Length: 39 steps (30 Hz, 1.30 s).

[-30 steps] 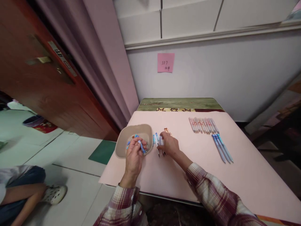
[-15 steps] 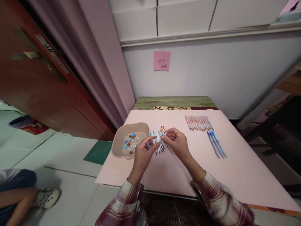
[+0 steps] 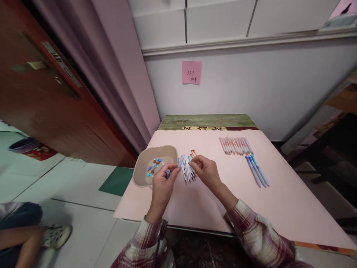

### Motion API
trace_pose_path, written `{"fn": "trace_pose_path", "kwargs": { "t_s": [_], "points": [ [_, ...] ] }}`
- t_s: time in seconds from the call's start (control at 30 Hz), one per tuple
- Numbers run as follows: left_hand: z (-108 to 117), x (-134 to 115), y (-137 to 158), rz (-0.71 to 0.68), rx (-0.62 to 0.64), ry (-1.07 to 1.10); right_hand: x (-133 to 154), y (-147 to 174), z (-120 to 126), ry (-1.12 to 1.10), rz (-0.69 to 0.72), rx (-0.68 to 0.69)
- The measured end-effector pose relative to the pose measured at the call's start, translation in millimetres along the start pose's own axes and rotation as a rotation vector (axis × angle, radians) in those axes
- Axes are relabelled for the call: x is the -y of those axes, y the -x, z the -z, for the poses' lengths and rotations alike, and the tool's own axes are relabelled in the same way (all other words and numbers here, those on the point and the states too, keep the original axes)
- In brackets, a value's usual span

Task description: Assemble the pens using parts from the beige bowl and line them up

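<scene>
My left hand is closed, pinching a lavender pen barrel between thumb and forefinger, tilted up and away. A short blue tube-like piece also shows within its curled fingers. To the right of it, my right hand hovers with thumb and fingertips pressed together; whatever they hold, if anything, is too small to make out. Just beyond and between the hands, several white pen refills lie side by side on the pink table cover. Orange-brown-ended pen parts lie behind them, partly hidden by the right hand.
At the left stands a beige basin with small blue, brown and white parts inside. A row of pinkish clear pens lies at the back right, with three blue pens below it. A person's leg is at far left.
My hands have drawn apart. The left has shifted left with the lavender barrel, which the right hand was also touching before. The right hand has moved slightly left and down.
</scene>
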<state>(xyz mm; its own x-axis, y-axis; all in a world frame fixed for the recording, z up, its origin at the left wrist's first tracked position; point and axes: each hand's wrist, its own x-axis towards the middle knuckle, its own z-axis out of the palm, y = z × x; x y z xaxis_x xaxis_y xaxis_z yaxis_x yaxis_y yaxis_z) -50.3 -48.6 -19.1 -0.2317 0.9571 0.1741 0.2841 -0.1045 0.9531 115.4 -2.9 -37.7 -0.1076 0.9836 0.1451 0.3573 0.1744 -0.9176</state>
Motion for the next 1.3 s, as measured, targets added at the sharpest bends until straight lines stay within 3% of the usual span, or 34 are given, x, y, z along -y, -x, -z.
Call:
{"fn": "trace_pose_path", "kwargs": {
  "t_s": [0.1,0.2,0.53,0.7,0.8,0.97,1.03,1.17,1.3],
  "points": [
    [3.4,4.8,-1.1,0.005,-0.065,0.006,-14.2,5.8,-13.2,0.575,-0.088,0.09],
    [4.4,8.7,-0.7,0.021,-0.076,0.022,-19.3,9.6,-31.5,0.772,-0.202,0.187],
    [1.1,8.9,3.1,0.03,-0.072,0.002,-18.2,-4.6,-52.6,0.781,-0.35,0.151],
    [-0.2,4.3,9.2,0.033,-0.047,-0.01,-15.4,1.3,-39.8,0.726,-0.332,0.112],
    [-0.5,6.0,11.3,0.052,-0.028,0.019,-12.3,6.3,-13.2,0.57,-0.25,0.008],
    [-11.6,4.2,17.7,0.101,0.043,0.107,12.4,8.0,32.4,-0.368,-0.155,-0.149],
    [-18.1,0.7,21.9,0.105,0.08,0.119,27.5,7.8,41.0,-0.576,-0.102,-0.19],
    [-25.7,-5.7,29.6,0.091,0.135,0.143,46.2,9.4,41.3,-0.674,-0.041,-0.198],
    [-25.0,-8.2,33.0,0.077,0.155,0.134,46.3,13.4,35.0,-0.693,-0.057,-0.164]
  ]
}}
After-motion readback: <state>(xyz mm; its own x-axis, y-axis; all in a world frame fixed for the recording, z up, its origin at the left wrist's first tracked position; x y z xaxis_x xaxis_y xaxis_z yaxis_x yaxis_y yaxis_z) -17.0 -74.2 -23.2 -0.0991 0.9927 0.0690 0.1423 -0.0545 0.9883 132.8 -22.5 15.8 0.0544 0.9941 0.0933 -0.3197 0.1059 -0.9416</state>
